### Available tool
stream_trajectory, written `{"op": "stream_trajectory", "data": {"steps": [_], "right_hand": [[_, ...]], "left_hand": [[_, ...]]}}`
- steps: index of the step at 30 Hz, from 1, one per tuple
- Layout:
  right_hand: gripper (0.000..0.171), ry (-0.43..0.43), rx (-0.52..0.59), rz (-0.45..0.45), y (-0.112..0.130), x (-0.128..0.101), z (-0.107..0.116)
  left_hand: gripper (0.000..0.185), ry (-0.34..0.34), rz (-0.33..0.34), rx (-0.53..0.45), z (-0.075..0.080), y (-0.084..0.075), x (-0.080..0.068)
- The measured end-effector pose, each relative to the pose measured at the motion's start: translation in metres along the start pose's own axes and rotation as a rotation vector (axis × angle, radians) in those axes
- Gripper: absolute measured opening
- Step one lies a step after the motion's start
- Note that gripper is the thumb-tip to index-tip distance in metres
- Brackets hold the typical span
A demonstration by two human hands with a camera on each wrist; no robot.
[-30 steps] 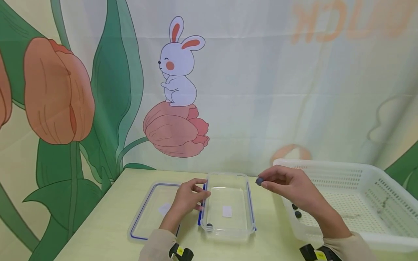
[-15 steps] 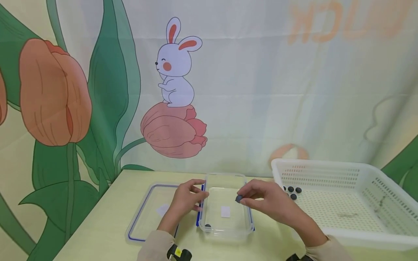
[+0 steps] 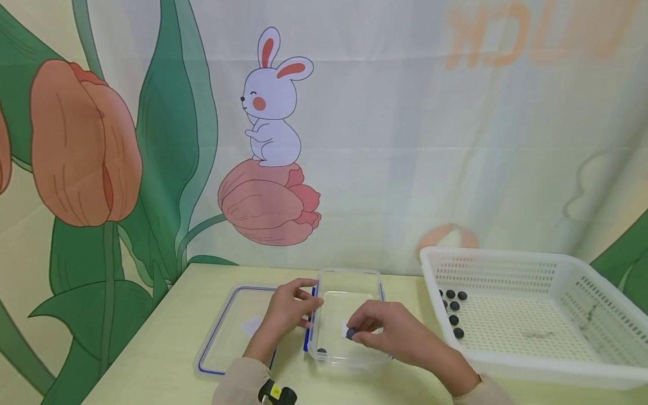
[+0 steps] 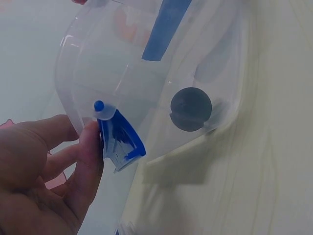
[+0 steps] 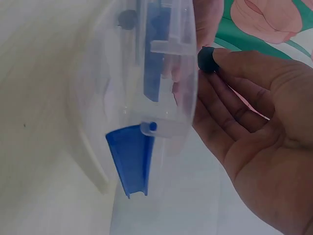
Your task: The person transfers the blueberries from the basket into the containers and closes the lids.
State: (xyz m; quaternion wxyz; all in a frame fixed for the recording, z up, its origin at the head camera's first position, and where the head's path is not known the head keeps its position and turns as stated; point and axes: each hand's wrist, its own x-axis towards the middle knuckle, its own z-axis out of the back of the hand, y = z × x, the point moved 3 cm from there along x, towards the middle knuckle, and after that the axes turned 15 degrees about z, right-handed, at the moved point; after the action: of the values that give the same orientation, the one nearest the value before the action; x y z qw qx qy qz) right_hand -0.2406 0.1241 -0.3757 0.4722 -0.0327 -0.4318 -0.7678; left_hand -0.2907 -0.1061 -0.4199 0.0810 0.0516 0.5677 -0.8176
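Table (image 3: 167, 337): pale yellow top; carries everything below.
Basket (image 3: 531, 259): white perforated plastic, at the table's right edge, with several dark balls (image 3: 454, 306) lying along its left wall.
Lid (image 3: 223, 332): clear with a blue rim, flat on the table just left of the box.
Box (image 3: 349, 278): clear plastic with blue clasps (image 4: 120, 139), near the middle of the table's front edge, between lid and basket. One dark ball (image 3: 322, 351) lies in its front left corner; the left wrist view shows it through the wall.
Left hand (image 3: 291, 308): fingers curled against the box's left rim at the clasp, thumb on top, gripping it.
Right hand (image 3: 390, 332): lowered inside the box over its front half, fingertips narrowed to a pinch.
Pinched ball (image 3: 350, 333): small, dark and round, held between the right thumb and forefinger above the box floor, near the white label (image 3: 346, 326).
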Motion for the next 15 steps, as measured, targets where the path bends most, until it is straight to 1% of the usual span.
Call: {"op": "stream_trajectory", "data": {"steps": [5,15], "right_hand": [[0.011,0.019,0.029,-0.017,-0.003,0.0,-0.009],[0.011,0.061,-0.009,0.001,-0.005,0.0,-0.018]], "left_hand": [[0.05,0.005,-0.003,-0.001,0.0,0.001,0.0],[0.051,0.0,-0.002,0.003,0.0,0.001,0.0]]}}
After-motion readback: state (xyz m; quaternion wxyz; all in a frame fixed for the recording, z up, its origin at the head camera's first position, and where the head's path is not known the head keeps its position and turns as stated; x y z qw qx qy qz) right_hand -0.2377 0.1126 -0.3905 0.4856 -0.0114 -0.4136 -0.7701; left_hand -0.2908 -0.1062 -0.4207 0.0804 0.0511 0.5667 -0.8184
